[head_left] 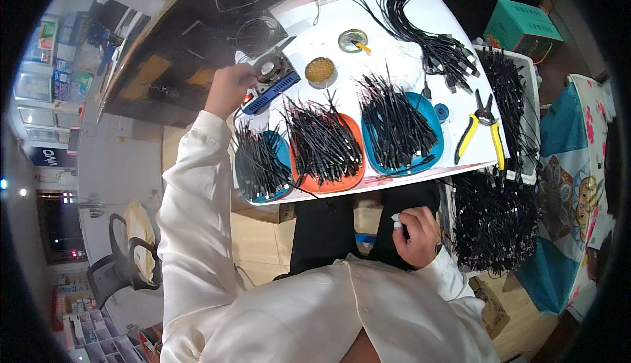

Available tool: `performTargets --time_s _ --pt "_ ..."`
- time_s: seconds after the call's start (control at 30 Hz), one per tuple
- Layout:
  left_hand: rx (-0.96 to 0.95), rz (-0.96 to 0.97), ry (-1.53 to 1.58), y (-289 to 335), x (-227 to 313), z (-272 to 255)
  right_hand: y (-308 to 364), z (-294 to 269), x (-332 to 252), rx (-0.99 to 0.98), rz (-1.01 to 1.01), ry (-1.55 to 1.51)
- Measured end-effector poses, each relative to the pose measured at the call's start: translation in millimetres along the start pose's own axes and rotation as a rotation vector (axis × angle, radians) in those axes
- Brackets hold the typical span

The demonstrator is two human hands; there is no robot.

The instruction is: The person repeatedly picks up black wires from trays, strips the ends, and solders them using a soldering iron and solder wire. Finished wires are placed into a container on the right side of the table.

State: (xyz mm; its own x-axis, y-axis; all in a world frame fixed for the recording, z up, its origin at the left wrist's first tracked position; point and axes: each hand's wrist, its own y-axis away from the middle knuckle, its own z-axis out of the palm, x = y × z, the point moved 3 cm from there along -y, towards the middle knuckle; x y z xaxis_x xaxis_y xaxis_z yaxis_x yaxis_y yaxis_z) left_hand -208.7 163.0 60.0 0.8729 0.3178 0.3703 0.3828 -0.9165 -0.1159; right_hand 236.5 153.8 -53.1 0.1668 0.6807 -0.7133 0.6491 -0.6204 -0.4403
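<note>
My left hand (233, 87) reaches over the far left of the table with its fingers closed. They are at the edge of a small blue device (269, 90) with a round metal top and a red light. What they grip, if anything, is too small to make out. My right hand (417, 237) is curled above my lap, below the table's front edge. Something whitish shows at its fingertips, and I cannot tell what it is. Short black cables lie heaped in a left blue tray (281, 147), an orange tray (357, 130) and a right blue tray (436, 130).
Beyond the trays stand a round tin of amber material (319, 70) and a shallow tin (353, 40). Yellow-and-black wire cutters (483, 130) lie at the right, below a bundle of black cables (440, 51). Cable-filled bins (531, 93) and a green box (526, 24) stand beyond the right edge.
</note>
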Motion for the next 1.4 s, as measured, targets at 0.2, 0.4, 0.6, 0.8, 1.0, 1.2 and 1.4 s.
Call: performTargets --time_s 0.2,0.4,0.6,0.8,1.0,1.2,1.4 --pt "0.063 0.116 -0.095 -5 -16 5 -2 3 -1 -0.009 0.002 0.004" --pt "0.020 0.124 -0.154 -20 -17 9 -2 5 -1 -0.012 -0.004 0.014" --pt "-0.045 0.113 -0.281 -30 -18 11 -4 6 0 -0.001 -0.008 -0.017" --pt "-0.091 0.130 -0.375 -37 -17 14 -4 5 0 -0.015 -0.026 0.003" --pt "-0.110 0.099 -0.399 -40 -17 17 -2 5 0 0.003 -0.026 -0.005" --pt "-0.106 0.085 -0.419 -42 -16 19 -2 4 0 0.008 -0.034 -0.012" --pt "-0.115 0.050 -0.458 -43 -19 21 -3 3 0 -0.002 -0.006 -0.010"
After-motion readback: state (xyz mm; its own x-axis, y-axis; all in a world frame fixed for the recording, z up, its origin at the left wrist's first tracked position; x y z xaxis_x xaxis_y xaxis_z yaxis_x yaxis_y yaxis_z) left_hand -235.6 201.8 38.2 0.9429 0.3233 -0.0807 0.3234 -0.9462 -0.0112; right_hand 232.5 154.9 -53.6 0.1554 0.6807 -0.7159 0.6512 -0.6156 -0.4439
